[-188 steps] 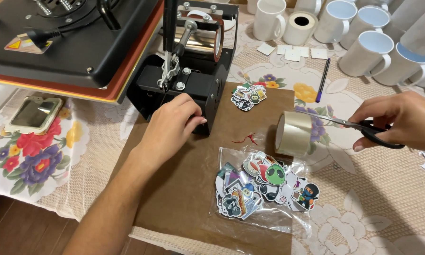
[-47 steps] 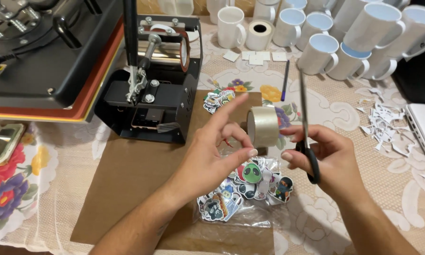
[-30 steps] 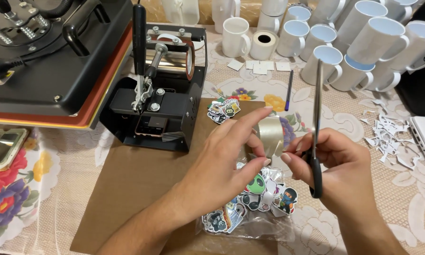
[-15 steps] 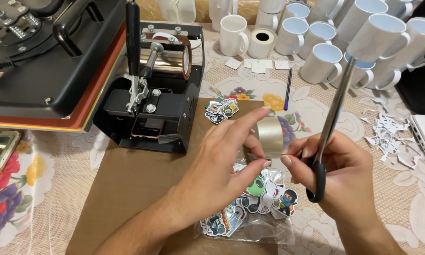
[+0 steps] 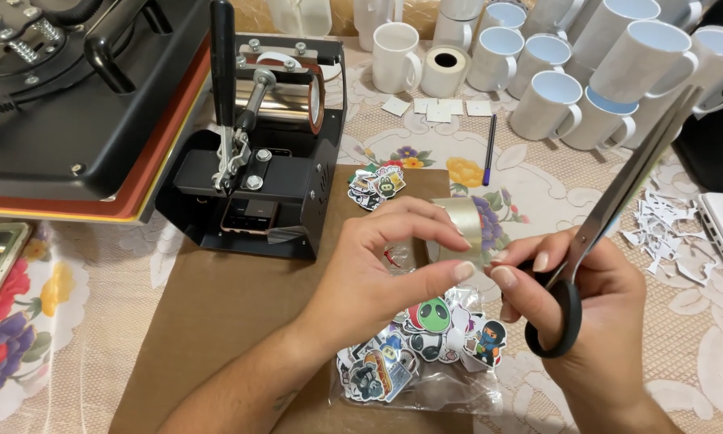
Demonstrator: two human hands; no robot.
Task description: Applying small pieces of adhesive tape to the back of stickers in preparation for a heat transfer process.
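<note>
A table under a lace-and-flower cloth [image 5: 72,354] fills the view, with a brown sheet [image 5: 233,305] laid on it. Nearest, a clear bag of stickers [image 5: 426,354] lies on the sheet's near end. Just above it the two hands meet around a roll of tape [image 5: 468,227]: the left hand [image 5: 377,265] is curled, thumb and forefinger pinched at the roll's near edge, and the right hand [image 5: 587,305] steadies the roll with its fingertips while its other fingers are closed through the black loop of scissors [image 5: 611,217], blades shut and pointing up and away. The step in hand looks like finding and lifting the tape's free end; the next move would call for drawing out a strip and bringing the blades across it, which means turning the scissors down without losing the pinch. Beyond, a second pile of stickers [image 5: 375,185] sits beside a black mug press [image 5: 257,185], with a flat press [image 5: 72,104] at far left. Farther back stand white mugs [image 5: 538,88], a pen [image 5: 488,149], and paper scraps [image 5: 659,233] at right.
</note>
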